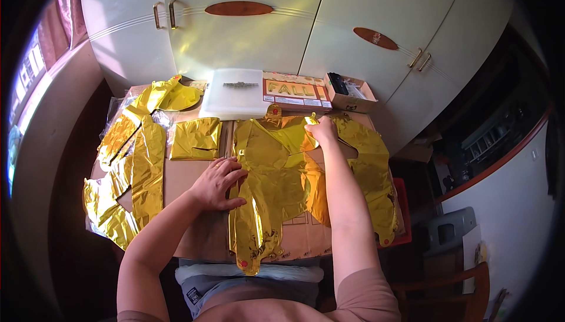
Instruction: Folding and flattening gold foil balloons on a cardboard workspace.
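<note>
A flat, uninflated gold foil balloon [268,172] lies spread on the cardboard in front of me, with small red spots at its top and bottom tabs. My left hand [219,184] rests at its left edge, open, fingers spread and fingertips touching the foil. Near the far edge, my right hand [322,130] pinches a bit of gold foil, and my forearm crosses over the sheet. Another gold foil balloon [371,169] lies to the right, partly behind that arm. A folded gold foil piece [196,138] sits beyond my left hand.
More crumpled gold foil balloons [147,157] cover the table's left side. Along the back are a translucent white plastic case [231,101], a printed box [294,91] and an open small box [351,95] with dark items. A red bin [402,210] and grey stool [450,231] stand at right.
</note>
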A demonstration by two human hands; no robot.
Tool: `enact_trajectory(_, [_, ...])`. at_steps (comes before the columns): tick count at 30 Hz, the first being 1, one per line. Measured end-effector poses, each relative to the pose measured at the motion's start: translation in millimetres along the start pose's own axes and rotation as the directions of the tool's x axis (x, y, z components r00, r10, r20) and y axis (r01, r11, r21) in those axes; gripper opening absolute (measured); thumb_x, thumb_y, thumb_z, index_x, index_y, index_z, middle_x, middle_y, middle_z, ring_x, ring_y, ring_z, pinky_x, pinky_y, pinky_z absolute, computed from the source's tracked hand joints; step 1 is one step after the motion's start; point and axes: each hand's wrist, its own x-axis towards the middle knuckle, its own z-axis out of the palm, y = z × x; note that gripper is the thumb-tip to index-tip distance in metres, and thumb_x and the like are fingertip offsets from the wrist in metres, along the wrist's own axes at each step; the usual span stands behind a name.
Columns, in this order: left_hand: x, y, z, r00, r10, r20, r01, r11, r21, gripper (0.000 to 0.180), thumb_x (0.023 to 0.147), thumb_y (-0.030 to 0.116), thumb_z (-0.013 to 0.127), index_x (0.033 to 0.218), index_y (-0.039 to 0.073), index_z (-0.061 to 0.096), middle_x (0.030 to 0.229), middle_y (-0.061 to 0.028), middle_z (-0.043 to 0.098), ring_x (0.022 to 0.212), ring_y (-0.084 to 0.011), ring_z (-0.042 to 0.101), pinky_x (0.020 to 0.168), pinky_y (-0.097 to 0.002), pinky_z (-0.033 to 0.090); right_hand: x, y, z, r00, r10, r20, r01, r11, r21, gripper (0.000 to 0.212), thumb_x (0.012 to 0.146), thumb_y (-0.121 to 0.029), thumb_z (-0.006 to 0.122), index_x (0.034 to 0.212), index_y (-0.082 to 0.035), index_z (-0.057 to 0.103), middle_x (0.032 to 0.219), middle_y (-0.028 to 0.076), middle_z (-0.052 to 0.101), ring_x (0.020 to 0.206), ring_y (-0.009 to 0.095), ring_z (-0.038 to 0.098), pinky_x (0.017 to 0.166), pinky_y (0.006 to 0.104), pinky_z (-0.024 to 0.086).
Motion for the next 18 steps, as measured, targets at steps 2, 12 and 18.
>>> enact_trajectory(2, [0, 0, -1, 1.0, 0.007, -0.003, -0.007, 1.0, -0.001, 0.073, 0.078, 0.054, 0.074, 0.131, 0.008, 0.056, 0.125, -0.0148, 0.055, 0.129, -0.038, 0.049, 0.111, -0.0503, 0.036, 9, 11, 1, 0.998, -0.058, -0.023, 0.057, 0.998, -0.03, 0.048, 0.069, -0.029, 0.088, 0.101, 0.0, 0.068, 0.098, 0.018, 0.073, 0.092, 0.031, 0.071, 0.081, 0.0401, 0.054])
enact_trajectory(12, [-5, -3, 1, 1.0, -0.016, -0.011, 0.016, 1.0, 0.014, 0.074, 0.077, 0.055, 0.075, 0.131, 0.008, 0.056, 0.124, -0.0144, 0.056, 0.129, -0.0372, 0.049, 0.112, -0.0507, 0.035, -44, 1, -18, 0.789, -0.577, 0.213, 0.498, 0.802, 0.33, 0.015, 0.082, -0.013, 0.079, 0.086, 0.0, 0.073, 0.091, 0.007, 0.068, 0.085, 0.02, 0.065, 0.078, 0.0319, 0.051])
enact_trajectory(18, [-2, -2, 0, 1.0, -0.008, -0.007, 0.008, 1.0, -0.005, 0.073, 0.077, 0.054, 0.074, 0.13, 0.008, 0.057, 0.124, -0.0146, 0.056, 0.129, -0.0373, 0.049, 0.112, -0.0508, 0.035, -85, -2, -47, 0.64, -0.658, 0.396, 0.412, 0.729, 0.546, 0.011, 0.084, -0.005, 0.076, 0.093, 0.001, 0.074, 0.09, 0.003, 0.067, 0.084, 0.012, 0.062, 0.077, 0.0266, 0.049])
